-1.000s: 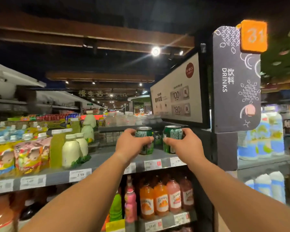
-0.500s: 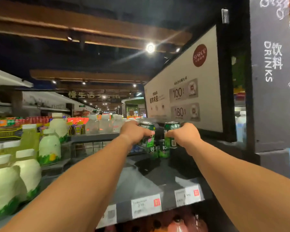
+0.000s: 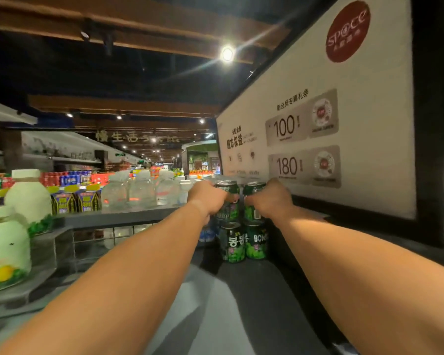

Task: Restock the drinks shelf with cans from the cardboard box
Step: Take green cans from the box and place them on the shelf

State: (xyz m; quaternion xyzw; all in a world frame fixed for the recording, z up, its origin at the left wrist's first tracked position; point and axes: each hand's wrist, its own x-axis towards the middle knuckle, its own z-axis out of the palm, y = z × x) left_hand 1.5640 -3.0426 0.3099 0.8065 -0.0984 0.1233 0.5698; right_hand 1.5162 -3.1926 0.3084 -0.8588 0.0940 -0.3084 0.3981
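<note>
Both arms reach straight forward, left hand (image 3: 207, 198) and right hand (image 3: 272, 201) apparently curled in grips.

"100", "180" on signboard (image 3: 318, 119)

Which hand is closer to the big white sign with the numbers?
Right. The right hand grips a can just below the sign; the left hand grips another, farther left.

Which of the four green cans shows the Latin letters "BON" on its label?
The lower right can, standing on the shelf under the right hand's can; its neighbour shows Korean lettering.
</note>
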